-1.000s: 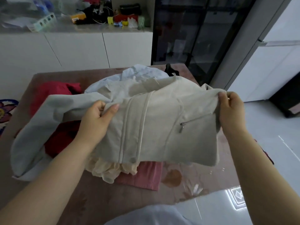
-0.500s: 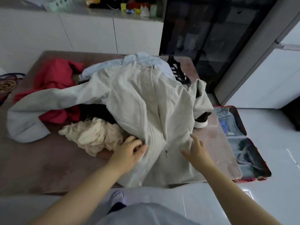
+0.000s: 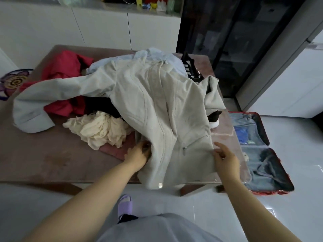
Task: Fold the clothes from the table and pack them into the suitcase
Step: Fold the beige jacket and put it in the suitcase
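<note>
A glossy pale tiled floor (image 3: 297, 145) was seen at lower right. White cabinets (image 3: 104, 27) with a cluttered countertop (image 3: 122, 4) ran along the top left. A dark glass-fronted cabinet (image 3: 236, 41) stood at upper centre. A flower-patterned mat (image 3: 12, 81) lay at far left.

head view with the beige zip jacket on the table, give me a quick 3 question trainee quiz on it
1. True or false: the beige zip-front fabric jacket lies on the brown table, partly draped over other clothes.
2. Which item sits beside the left hand?
A. a crumpled cream cloth garment
B. a blue towel
C. a green hat
3. Fill in: the open red-rimmed suitcase lies on the floor to the ____ of the table, near the right hand.

Key: 1 true; 2 A; 3 right.
</note>
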Demonstrator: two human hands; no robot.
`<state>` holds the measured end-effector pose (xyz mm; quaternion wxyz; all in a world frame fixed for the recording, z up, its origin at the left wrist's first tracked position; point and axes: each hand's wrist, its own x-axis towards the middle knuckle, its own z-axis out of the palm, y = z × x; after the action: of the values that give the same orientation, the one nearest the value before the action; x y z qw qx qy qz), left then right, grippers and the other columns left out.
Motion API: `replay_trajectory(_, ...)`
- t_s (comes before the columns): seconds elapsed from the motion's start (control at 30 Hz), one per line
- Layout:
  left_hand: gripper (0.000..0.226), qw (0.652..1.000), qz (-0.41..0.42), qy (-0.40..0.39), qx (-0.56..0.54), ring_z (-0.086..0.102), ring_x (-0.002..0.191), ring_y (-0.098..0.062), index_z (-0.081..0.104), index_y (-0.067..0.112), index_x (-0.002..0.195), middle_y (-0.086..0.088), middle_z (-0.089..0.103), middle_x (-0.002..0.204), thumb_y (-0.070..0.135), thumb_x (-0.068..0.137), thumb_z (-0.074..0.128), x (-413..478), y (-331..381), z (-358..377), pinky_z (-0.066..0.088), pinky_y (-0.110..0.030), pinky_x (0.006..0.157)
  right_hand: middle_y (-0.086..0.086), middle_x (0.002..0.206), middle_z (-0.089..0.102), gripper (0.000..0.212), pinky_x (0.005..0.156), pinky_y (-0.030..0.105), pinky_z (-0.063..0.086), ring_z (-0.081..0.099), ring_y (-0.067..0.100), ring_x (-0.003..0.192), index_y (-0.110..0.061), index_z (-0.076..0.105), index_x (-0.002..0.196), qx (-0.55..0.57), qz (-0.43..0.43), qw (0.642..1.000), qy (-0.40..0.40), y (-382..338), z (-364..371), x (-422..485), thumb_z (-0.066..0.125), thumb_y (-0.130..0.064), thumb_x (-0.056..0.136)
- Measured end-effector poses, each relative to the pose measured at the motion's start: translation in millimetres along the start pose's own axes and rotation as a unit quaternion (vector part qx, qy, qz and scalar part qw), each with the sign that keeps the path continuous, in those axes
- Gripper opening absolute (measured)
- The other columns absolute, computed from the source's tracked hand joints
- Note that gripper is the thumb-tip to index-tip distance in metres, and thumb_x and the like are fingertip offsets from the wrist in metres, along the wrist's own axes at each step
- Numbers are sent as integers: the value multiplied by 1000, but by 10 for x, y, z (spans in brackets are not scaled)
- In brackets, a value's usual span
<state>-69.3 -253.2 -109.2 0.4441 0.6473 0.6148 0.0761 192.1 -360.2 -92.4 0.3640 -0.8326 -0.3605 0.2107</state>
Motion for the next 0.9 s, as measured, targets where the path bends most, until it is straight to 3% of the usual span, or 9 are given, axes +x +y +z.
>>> replay_trajectory(0.1, 54, 998, -17, 34, 48, 29, 133, -37, 26, 22, 146, -8, 29, 150, 42, 96, 33, 10, 96, 205, 26, -48, 108, 2, 94, 62, 30, 78, 44, 53, 61, 27, 89, -21, 59, 119, 13, 51, 997, 60, 88, -244, 78, 50, -8, 93)
replay_trajectory(0.23, 64, 977, 10, 126, -174, 37, 131, -32, 28, 24, 146, -5, 40, 145, 47, 86, 31, -67, 115, 287, 28, -49, 108, 11, 115, 52, 36, 85, 41, 44, 52, 30, 103, -15, 53, 120, -99, 66, 991, 61, 130, -229, 57, 49, -1, 88)
replay_trajectory(0.33, 76, 951, -10, 110, -288, 34, 136, -26, 17, 33, 149, 2, 36, 149, 57, 77, 23, -130, 138, 253, 25, -43, 112, 11, 119, 52, 36, 94, 40, 40, 50, 28, 110, -13, 57, 119, -85, -96, 992, 0, -161, 48, -163, 64, -11, 84)
replay_trajectory(0.4, 84, 959, -22, 102, -264, 38, 133, -30, 11, 43, 147, 0, 41, 146, 76, 71, 23, -131, 172, 222, 29, -51, 110, 5, 122, 54, 45, 97, 41, 42, 51, 23, 113, -18, 56, 125, -73, -247, 963, -82, -441, 263, -339, 64, -32, 83)
replay_trajectory(0.47, 87, 967, -15, 98, -236, 43, 128, -31, 8, 49, 144, 1, 46, 142, 80, 66, 28, -88, 208, 191, 34, -54, 105, -2, 135, 46, 62, 103, 34, 36, 44, 16, 123, -26, 41, 140, -63, -306, 931, -190, -733, 461, -464, 59, -48, 85)
replay_trajectory(0.57, 90, 964, -20, 80, -252, 47, 125, -30, 18, 55, 138, -2, 50, 137, 82, 54, 38, 43, 184, 145, 37, -52, 104, -6, 137, 44, 70, 96, 26, 42, 51, 12, 116, -32, 23, 147, -36, -221, 931, -288, -1061, 691, -449, 61, -38, 89)
replay_trajectory(0.67, 74, 969, 4, 88, -231, 49, 123, -25, 34, 59, 125, 5, 58, 127, 84, 57, 49, 135, 25, 143, 36, -52, 105, -2, 109, 65, 46, 67, 13, 47, 65, 13, 90, -27, 42, 137, 32, -127, 963, -236, -1149, 782, -255, 54, -17, 94)
replay_trajectory(0.73, 82, 962, 7, 108, -250, 50, 123, -20, 41, 53, 123, 9, 59, 125, 88, 51, 53, 98, -10, 112, 37, -50, 105, 0, 92, 69, 34, 59, 9, 46, 67, 8, 75, -19, 53, 127, 83, -68, 971, -213, -1146, 753, -98, 52, -10, 94)
replay_trajectory(0.9, 93, 966, 19, 150, -210, 43, 128, -25, 33, 37, 139, 1, 50, 136, 76, 58, 58, 66, 120, 39, 35, -52, 105, -13, 93, 64, 28, 71, 19, 48, 60, 0, 80, -25, 62, 110, 60, -79, 964, -247, -1262, 795, -61, 62, -42, 87)
